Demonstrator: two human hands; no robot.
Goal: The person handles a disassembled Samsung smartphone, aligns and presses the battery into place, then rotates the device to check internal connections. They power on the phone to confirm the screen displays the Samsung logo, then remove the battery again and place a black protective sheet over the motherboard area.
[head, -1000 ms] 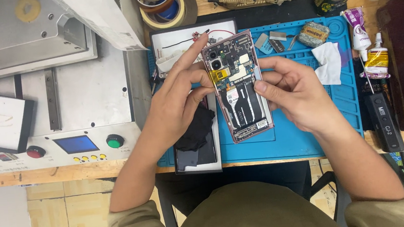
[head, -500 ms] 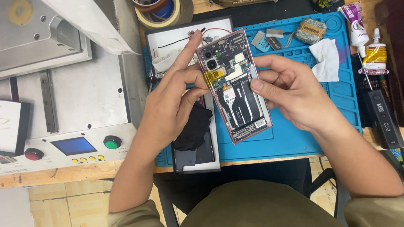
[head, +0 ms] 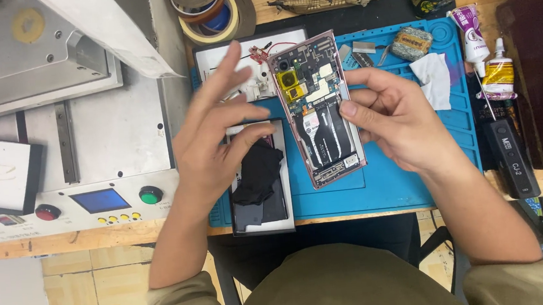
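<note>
Holding the opened phone (head: 317,109) by its right edge, right hand (head: 399,118) has fingers curled and thumb pinched on the frame; phone is tilted, internals facing up, above the blue mat (head: 418,179). Left hand (head: 215,141) hovers just left of the phone, fingers spread and loose, gripping nothing, thumb tip near the phone's left edge. Below the left hand, left of the phone: black cloth (head: 257,173) lying on a screen panel (head: 264,215). Right of the phone: white tissue (head: 434,79). Beyond the phone: tape rolls (head: 213,10).
</note>
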